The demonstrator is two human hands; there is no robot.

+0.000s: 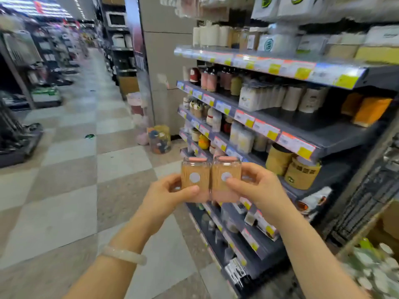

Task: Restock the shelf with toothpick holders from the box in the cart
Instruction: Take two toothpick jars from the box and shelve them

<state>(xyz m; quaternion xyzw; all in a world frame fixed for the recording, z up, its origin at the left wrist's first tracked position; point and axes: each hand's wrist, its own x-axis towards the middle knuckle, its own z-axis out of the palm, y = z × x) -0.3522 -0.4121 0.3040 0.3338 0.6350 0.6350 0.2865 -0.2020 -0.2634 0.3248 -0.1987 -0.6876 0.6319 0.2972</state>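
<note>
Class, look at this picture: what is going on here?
A person in a shop aisle holds two toothpick holders side by side, upright, pink lids up. The left hand grips the left holder, the right hand grips the right holder. Both are in the air before the shelf, not yet placed.

Bright, even store light came from ceiling strips [32, 6] at top left. Price tags [302, 72] glared. Wide-angle bending curved the shelves [345, 145]; the edges and lower right corner smeared soft.

Open aisle floor [71, 169] left, packed shelves [269, 126] right, gaps seemingly few
</note>
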